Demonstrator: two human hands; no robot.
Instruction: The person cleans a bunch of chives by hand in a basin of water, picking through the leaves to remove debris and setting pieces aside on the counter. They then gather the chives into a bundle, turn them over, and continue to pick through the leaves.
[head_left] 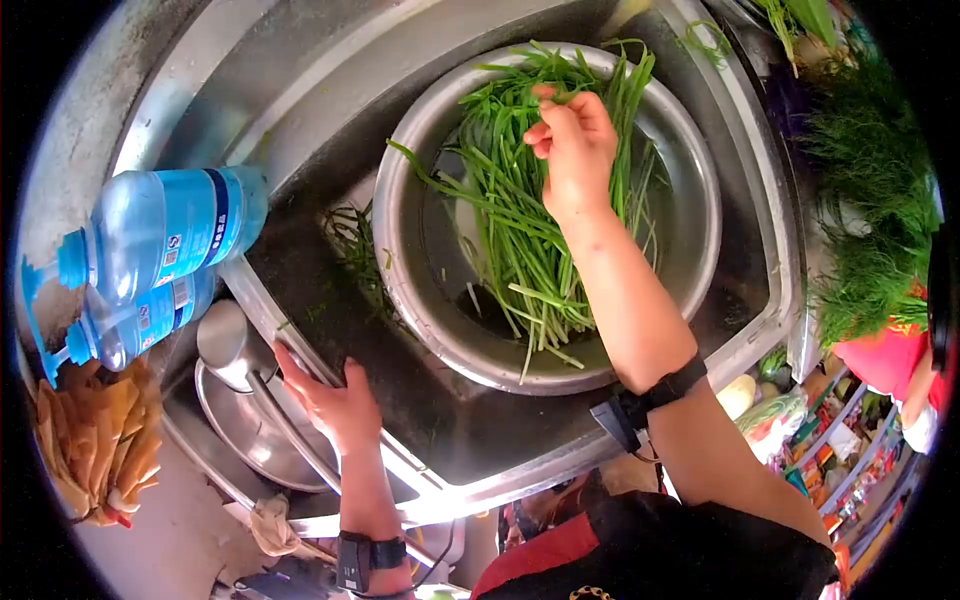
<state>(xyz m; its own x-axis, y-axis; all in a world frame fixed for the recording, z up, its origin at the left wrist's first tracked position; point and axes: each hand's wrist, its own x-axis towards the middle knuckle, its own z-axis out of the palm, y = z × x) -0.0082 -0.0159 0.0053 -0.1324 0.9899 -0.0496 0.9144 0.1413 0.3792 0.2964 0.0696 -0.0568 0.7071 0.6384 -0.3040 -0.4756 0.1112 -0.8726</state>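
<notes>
- The right hand (pixel 570 150) was over the steel bowl (pixel 690 225), fingertips pinched on the green stalks (pixel 520 255) heaped inside it.
- The left hand (pixel 335 400) lay on the sink rim (pixel 400 462) left of the bowl, fingers together; grip unclear.
- Water bottles (pixel 170 225) lay farther left.

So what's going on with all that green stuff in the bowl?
A person is working at a metal sink. Their right hand pinches some long green stalks heaped in a big metal bowl that sits in the sink. Their left hand rests on the sink's near rim. Two blue water bottles lie off to one side.
</notes>
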